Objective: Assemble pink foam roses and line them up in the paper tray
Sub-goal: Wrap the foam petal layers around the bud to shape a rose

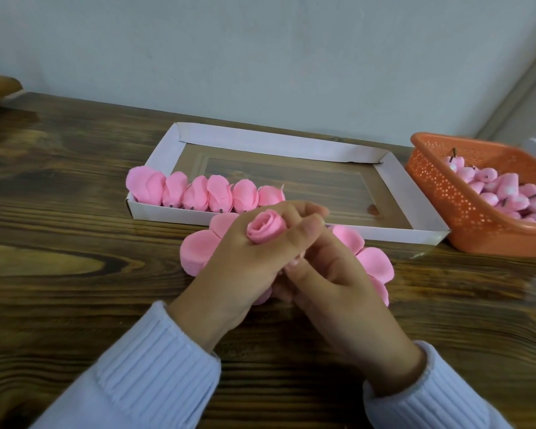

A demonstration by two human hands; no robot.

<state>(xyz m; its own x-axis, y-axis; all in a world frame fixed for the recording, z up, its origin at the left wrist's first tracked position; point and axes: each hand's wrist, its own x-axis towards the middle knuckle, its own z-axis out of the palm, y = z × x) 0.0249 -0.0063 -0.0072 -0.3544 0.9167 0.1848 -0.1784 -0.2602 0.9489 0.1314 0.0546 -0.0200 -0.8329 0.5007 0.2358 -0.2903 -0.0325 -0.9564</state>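
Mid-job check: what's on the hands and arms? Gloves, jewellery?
The left sleeve and right sleeve are pale bluish-white ribbed knit, with cuffs ending at the wrists. The left hand and right hand are bare: no gloves, rings or watch visible.

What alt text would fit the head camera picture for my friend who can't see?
A left hand grips a rolled pink foam rose above loose petals on a wooden table, the right hand curled in beneath. Behind, finished roses line a white paper tray beside an orange basket of buds.
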